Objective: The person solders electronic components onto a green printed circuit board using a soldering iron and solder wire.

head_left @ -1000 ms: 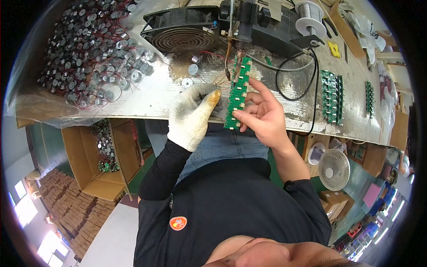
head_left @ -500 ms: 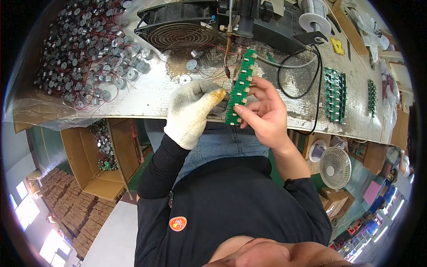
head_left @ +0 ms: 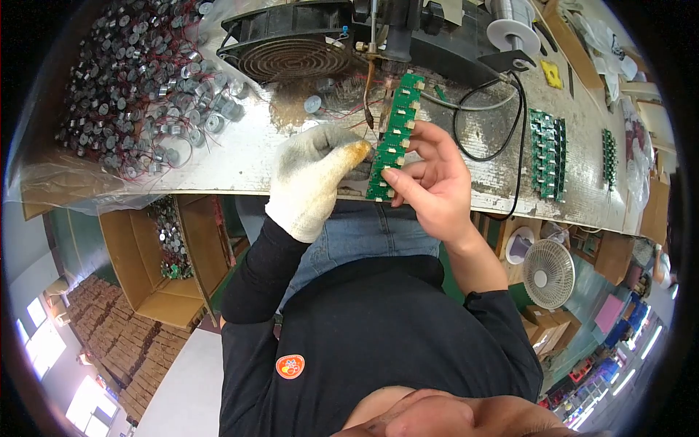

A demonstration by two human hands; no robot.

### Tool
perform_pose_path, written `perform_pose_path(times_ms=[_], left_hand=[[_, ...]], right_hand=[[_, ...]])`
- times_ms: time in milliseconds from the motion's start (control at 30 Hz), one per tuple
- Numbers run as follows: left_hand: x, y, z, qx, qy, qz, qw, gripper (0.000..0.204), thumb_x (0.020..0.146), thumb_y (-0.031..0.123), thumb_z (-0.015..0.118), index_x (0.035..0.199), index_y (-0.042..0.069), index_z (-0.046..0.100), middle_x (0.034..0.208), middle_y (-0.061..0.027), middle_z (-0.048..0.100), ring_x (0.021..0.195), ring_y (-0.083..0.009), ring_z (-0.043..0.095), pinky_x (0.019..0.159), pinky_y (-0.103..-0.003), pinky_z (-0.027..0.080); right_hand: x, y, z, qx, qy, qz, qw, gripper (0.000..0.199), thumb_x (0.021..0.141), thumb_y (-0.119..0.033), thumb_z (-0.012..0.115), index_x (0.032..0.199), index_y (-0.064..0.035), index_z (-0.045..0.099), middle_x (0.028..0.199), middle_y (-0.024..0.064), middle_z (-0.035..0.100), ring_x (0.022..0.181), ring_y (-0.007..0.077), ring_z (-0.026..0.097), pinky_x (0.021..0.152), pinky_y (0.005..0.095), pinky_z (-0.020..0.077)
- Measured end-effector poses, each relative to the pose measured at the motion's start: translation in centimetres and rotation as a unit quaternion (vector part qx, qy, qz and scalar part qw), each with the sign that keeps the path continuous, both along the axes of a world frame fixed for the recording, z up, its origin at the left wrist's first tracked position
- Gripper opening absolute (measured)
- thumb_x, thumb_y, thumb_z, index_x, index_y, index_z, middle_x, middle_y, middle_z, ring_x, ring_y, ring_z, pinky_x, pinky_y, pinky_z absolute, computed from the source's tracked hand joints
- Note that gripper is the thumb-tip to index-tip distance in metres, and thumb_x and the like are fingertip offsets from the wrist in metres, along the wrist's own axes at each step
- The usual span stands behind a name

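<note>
My right hand [head_left: 435, 178] grips a long green circuit board strip [head_left: 397, 135] near its lower end, thumb on the front and fingers behind. Small pale connectors line the strip's right edge, and it leans slightly to the right. On its left side is my left hand [head_left: 313, 171], in a white knit glove with a stained yellow-brown thumb tip. Its thumb and fingers are pinched together close to the board; what sits between them is hidden. Just above the pinch hangs the dark tip of a thin soldering feed tube [head_left: 369, 116]. One small round motor [head_left: 313, 104] lies beyond the glove.
A heap of small motors with red wires [head_left: 138, 80] covers the table's left. A black fan [head_left: 295, 58] stands at the back, with a solder wire spool [head_left: 510, 33] to its right. A black cable [head_left: 520, 146] loops near more green boards [head_left: 547, 154].
The strip's upper end has tilted slightly right. My left hand has shifted a little left and up, and the small disc beside the glove no longer shows. My right hand keeps its grip.
</note>
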State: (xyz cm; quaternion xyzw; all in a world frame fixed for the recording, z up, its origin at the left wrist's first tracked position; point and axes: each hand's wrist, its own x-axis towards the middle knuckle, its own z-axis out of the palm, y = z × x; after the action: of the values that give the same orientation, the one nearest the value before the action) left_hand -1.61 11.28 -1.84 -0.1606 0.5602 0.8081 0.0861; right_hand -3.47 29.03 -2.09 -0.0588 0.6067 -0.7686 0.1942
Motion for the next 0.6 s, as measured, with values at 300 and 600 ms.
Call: perform_pose_path(times_ms=[300,600], left_hand=[[0.35,0.08,-0.61,-0.016,-0.016,-0.003,1.000,0.014,0.087,0.010,0.061,0.092,-0.002,0.063,0.083,-0.0053,0.065,0.074,-0.0093,0.060,0.066,-0.023,0.048],[0.51,0.14,0.11,0.004,-0.048,0.005,0.999,0.015,0.088,0.012,0.062,0.092,-0.003,0.063,0.083,-0.0053,0.064,0.073,-0.0096,0.060,0.065,-0.023,0.049]], right_hand=[[0.23,0.20,-0.56,0.005,-0.002,0.009,1.000,0.055,0.083,0.003,0.063,0.129,0.0004,0.034,0.108,0.0120,0.054,0.070,0.0097,0.062,0.051,0.0193,0.0484],[0.27,0.21,-0.50,0.004,-0.009,0.011,1.000,0.055,0.082,0.003,0.064,0.128,-0.0002,0.034,0.107,0.0114,0.054,0.069,0.0093,0.061,0.050,0.0196,0.0484]])
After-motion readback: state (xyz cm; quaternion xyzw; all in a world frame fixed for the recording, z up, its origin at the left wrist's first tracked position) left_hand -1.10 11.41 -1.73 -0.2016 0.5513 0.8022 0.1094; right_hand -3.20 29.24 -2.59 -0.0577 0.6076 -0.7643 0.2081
